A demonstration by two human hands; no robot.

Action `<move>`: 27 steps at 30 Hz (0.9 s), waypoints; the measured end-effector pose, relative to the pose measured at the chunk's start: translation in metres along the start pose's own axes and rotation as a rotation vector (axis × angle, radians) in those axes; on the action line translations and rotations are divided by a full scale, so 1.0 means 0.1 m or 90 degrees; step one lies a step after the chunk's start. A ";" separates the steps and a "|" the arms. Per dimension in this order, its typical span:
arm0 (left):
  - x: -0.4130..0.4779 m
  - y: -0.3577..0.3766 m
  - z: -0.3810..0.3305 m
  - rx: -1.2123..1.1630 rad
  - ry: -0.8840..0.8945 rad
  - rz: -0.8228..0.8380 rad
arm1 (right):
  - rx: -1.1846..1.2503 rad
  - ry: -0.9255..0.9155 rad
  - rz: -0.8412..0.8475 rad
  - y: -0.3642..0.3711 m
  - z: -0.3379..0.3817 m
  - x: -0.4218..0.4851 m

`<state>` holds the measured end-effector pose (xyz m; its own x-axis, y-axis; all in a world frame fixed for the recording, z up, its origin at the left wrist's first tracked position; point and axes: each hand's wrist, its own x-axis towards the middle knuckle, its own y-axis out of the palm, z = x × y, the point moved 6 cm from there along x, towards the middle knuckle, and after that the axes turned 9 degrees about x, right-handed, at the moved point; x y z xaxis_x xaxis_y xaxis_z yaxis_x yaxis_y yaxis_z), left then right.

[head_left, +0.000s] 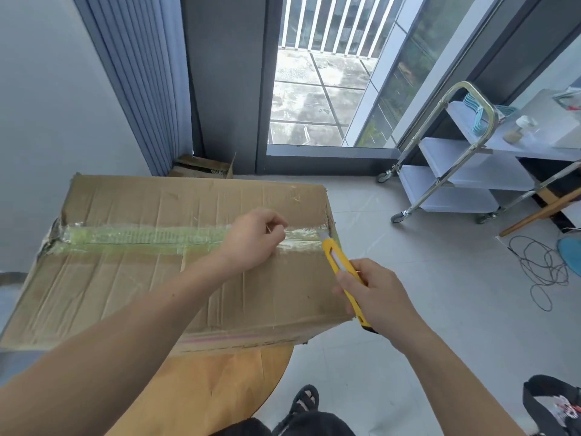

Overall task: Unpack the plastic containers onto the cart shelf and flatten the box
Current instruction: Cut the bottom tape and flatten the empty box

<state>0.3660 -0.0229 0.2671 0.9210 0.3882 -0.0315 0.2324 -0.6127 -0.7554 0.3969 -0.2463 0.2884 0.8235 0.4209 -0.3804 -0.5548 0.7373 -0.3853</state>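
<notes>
- Head view: taped cardboard box [151, 278] lies flat on a round wooden worktop [220, 391], close in front of me, flaps closed.
- Clear-green tape [141, 239] runs along the top seam from the left end to the right end.
- My left hand [253, 240] rests on the box top right at the tape, fingers curled under, thumb and index close together; can't tell if it pinches the tape or only presses down.
- My right hand [375, 294] grips a yellow utility knife [334, 261], fingers wrapped round the handle.
- Knife tip touches the tape at the right end of the box, just beside my left hand.
- Cart [446, 177]: metal frame, three white shelves, on wheels, standing on the tiled floor by the glass door, well apart from the box on the right.
- Smaller open cardboard box [204, 166] on the floor behind the big one, by the curtain [135, 89].
- Loose black cable [540, 269] coiled on the floor at right.
- Black slipper [305, 401] at the bottom edge, near the worktop.
</notes>
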 end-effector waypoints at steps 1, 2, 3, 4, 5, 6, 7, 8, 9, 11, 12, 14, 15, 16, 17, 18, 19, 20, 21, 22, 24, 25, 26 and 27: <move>-0.08 -0.06 0.03 -0.029 -0.023 -0.024 | 0.059 -0.007 -0.002 0.05 0.00 -0.04; -0.17 -0.12 0.06 -0.068 -0.050 -0.045 | 0.109 -0.014 0.003 0.11 0.00 -0.07; -0.27 -0.16 0.07 -0.110 -0.075 -0.060 | 0.147 -0.018 0.014 0.18 0.00 -0.11; -0.38 -0.20 0.07 -0.149 -0.095 -0.071 | 0.183 -0.022 0.027 0.25 0.00 -0.15; -0.48 -0.22 0.06 -0.177 -0.109 -0.077 | 0.219 -0.027 0.041 0.32 0.00 -0.19; -0.60 -0.24 0.03 -0.201 -0.118 -0.074 | 0.251 -0.034 0.056 0.38 0.02 -0.23; -0.72 -0.24 -0.01 -0.225 -0.125 -0.060 | 0.274 -0.042 0.072 0.43 0.03 -0.28; -0.85 -0.21 -0.06 -0.255 -0.130 -0.036 | 0.284 -0.051 0.092 0.47 0.04 -0.33; -0.97 -0.17 -0.12 -0.291 -0.132 -0.005 | 0.285 -0.062 0.117 0.51 0.05 -0.39; -1.19 -0.08 -0.27 -0.358 -0.124 0.051 | 0.277 -0.094 0.172 0.57 0.06 -0.51; -1.28 -0.04 -0.33 -0.387 -0.117 0.061 | 0.276 -0.108 0.196 0.58 0.05 -0.57; -1.44 0.00 -0.39 -0.424 -0.126 0.044 | 0.283 -0.119 0.234 0.60 0.02 -0.70; -1.53 0.00 -0.41 -0.432 -0.139 0.025 | 0.288 -0.120 0.255 0.60 -0.01 -0.76; -1.61 0.01 -0.41 -0.437 -0.152 0.004 | 0.289 -0.123 0.277 0.61 -0.04 -0.82; -1.69 0.01 -0.42 -0.439 -0.159 -0.016 | 0.285 -0.128 0.298 0.62 -0.06 -0.89; -1.78 0.00 -0.43 -0.443 -0.164 -0.035 | 0.278 -0.134 0.317 0.64 -0.08 -0.95; -1.88 -0.01 -0.44 -0.445 -0.169 -0.055 | 0.268 -0.140 0.335 0.67 -0.10 -1.03; -1.94 -0.03 -0.43 -0.450 -0.174 -0.069 | 0.261 -0.144 0.346 0.69 -0.12 -1.07; -2.01 -0.04 -0.43 -0.454 -0.179 -0.083 | 0.257 -0.148 0.360 0.71 -0.14 -1.12; -2.08 -0.06 -0.43 -0.459 -0.185 -0.097 | 0.254 -0.152 0.376 0.73 -0.16 -1.17; -2.22 -0.09 -0.41 -0.468 -0.194 -0.120 | 0.246 -0.161 0.413 0.77 -0.17 -1.25; -2.28 -0.11 -0.40 -0.468 -0.194 -0.129 | 0.242 -0.169 0.433 0.79 -0.17 -1.29; -2.34 -0.14 -0.40 -0.465 -0.191 -0.137 | 0.237 -0.177 0.454 0.80 -0.16 -1.33; -2.39 -0.16 -0.39 -0.464 -0.187 -0.146 | 0.233 -0.186 0.473 0.82 -0.15 -1.37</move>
<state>0.1542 -0.1326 0.3121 0.7300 0.6609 -0.1738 0.6432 -0.7504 -0.1523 0.2371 -0.2509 0.2965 0.2892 0.9411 -0.1755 -0.9280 0.3205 0.1898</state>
